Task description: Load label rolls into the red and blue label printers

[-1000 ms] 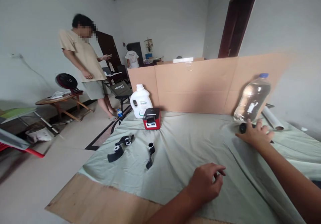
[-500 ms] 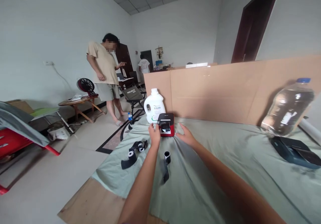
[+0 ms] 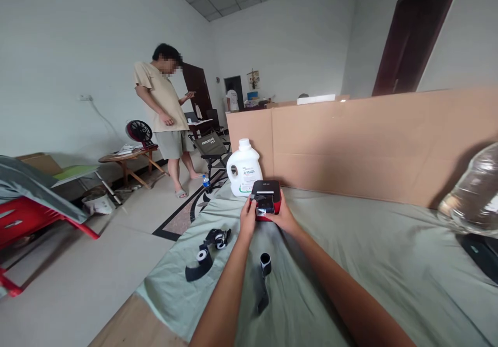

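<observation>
A small black-and-red label printer (image 3: 266,187) sits on the green cloth (image 3: 334,243), a dark panel showing on its near side. Around its left side my left hand (image 3: 247,218) is closed, thumb toward the front. My right hand (image 3: 286,216) presses on the opposite side, its thumb along the lower front edge. Nearer to me, between my forearms, stands a black ribbon roll (image 3: 265,265) with a loose tail trailing toward me. Left of my left forearm lie another unrolled black ribbon roll (image 3: 202,256) and a tangled dark ribbon (image 3: 218,238).
A white detergent jug (image 3: 245,168) stands just behind the printer's left side. A cardboard panel (image 3: 350,150) borders the cloth's far side. At far right are a large plastic bottle (image 3: 476,191) and a dark device (image 3: 480,253). A person (image 3: 165,103) stands beyond, at left.
My right hand has moved left from beside the printer onto its side, and my left hand has settled against the other side. The view has shifted slightly left.
</observation>
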Motion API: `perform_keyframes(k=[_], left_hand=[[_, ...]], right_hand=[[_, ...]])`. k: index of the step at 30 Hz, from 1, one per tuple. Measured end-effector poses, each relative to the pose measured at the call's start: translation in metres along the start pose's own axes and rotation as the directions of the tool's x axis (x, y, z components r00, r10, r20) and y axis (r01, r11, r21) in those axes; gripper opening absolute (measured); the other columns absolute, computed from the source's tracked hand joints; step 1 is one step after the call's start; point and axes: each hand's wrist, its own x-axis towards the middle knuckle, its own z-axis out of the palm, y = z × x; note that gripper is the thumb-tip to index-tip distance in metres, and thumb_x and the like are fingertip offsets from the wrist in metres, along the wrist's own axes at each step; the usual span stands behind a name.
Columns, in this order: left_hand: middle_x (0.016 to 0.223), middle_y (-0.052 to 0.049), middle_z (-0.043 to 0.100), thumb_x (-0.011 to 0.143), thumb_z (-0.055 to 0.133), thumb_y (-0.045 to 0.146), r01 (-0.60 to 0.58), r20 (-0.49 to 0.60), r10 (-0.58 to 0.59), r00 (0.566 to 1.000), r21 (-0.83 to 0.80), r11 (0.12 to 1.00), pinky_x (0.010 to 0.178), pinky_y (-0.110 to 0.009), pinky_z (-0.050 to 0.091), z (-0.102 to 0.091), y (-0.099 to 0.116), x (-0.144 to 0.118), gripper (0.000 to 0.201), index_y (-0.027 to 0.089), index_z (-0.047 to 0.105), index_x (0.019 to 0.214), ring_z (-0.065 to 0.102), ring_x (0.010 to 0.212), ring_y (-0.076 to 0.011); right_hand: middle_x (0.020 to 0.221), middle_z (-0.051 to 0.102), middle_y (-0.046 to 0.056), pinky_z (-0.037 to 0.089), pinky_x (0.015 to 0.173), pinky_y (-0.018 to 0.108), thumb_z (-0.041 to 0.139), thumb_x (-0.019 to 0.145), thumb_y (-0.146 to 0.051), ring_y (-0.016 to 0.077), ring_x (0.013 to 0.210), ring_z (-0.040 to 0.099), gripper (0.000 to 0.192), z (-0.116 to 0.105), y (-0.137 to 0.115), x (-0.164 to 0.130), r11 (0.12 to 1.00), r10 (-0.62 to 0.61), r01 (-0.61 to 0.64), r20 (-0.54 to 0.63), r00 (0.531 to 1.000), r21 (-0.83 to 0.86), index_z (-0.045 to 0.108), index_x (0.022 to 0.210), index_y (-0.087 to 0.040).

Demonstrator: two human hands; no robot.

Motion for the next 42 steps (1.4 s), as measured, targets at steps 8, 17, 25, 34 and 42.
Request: perform_keyframes(k=[8, 17, 25, 34, 42], left_hand=[[0.132, -0.008, 0.069, 0.095, 0.057, 0.043, -0.198, 0.201, 0.171, 0.964, 0.119, 0.973, 0.116, -0.042, 0.040, 0.052, 0.082, -0.058, 0.044, 0.018, 0.067, 0.130, 0.060, 0.128, -0.0264], [0.140, -0.005, 0.063, 0.098, 0.051, 0.042, -0.091, 0.343, 0.067, 0.937, 0.054, 0.994, 0.114, -0.040, 0.044, 0.084, 0.102, -0.231, 0.051, 0.022, 0.055, 0.144, 0.059, 0.130, -0.0248], [0.148, -0.009, 0.055, 0.097, 0.052, 0.041, -0.028, 0.352, 0.002, 0.936, 0.068, 0.997, 0.119, -0.041, 0.038, 0.081, 0.069, -0.267, 0.054, 0.018, 0.054, 0.145, 0.051, 0.139, -0.0267], [0.146, -0.006, 0.057, 0.098, 0.050, 0.035, -0.060, 0.430, -0.014, 0.903, 0.157, 0.986, 0.117, -0.038, 0.040, 0.072, 0.072, -0.262, 0.053, 0.018, 0.050, 0.148, 0.054, 0.136, -0.0243], [0.149, -0.006, 0.055, 0.097, 0.049, 0.036, -0.114, 0.427, -0.011, 0.904, 0.268, 0.957, 0.115, -0.038, 0.043, 0.069, 0.077, -0.264, 0.057, 0.021, 0.045, 0.152, 0.055, 0.135, -0.0237]], right_hand=[[0.155, 0.041, 0.017, 0.029, 0.120, 0.056, 0.078, 0.070, -0.034, 0.0325, 0.141, 0.043, 0.107, -0.075, -0.077, -0.041, 0.997, -0.044, 0.034, -0.150, 0.988, -0.070, 0.016, 0.156, -0.023], [0.156, 0.036, 0.016, 0.032, 0.117, 0.061, 0.069, 0.081, -0.037, 0.0359, 0.141, 0.042, 0.099, -0.138, -0.123, -0.226, 0.939, -0.103, 0.021, -0.223, 0.969, -0.344, 0.009, 0.159, -0.026], [0.158, 0.034, 0.017, 0.037, 0.110, 0.070, 0.068, 0.081, -0.046, 0.0444, 0.141, 0.040, 0.099, -0.136, -0.093, -0.280, 0.850, -0.141, -0.036, -0.293, 0.946, -0.525, 0.009, 0.160, -0.030], [0.158, 0.038, 0.004, 0.041, 0.104, 0.078, 0.069, 0.077, -0.045, 0.0528, 0.138, 0.042, 0.100, -0.137, -0.095, -0.284, 0.870, -0.111, -0.071, -0.334, 0.936, -0.488, 0.011, 0.159, -0.047], [0.160, 0.034, -0.004, 0.040, 0.105, 0.079, 0.069, 0.073, -0.051, 0.0516, 0.140, 0.038, 0.099, -0.134, -0.097, -0.285, 0.897, -0.011, -0.162, -0.386, 0.922, -0.412, 0.013, 0.155, -0.057]])
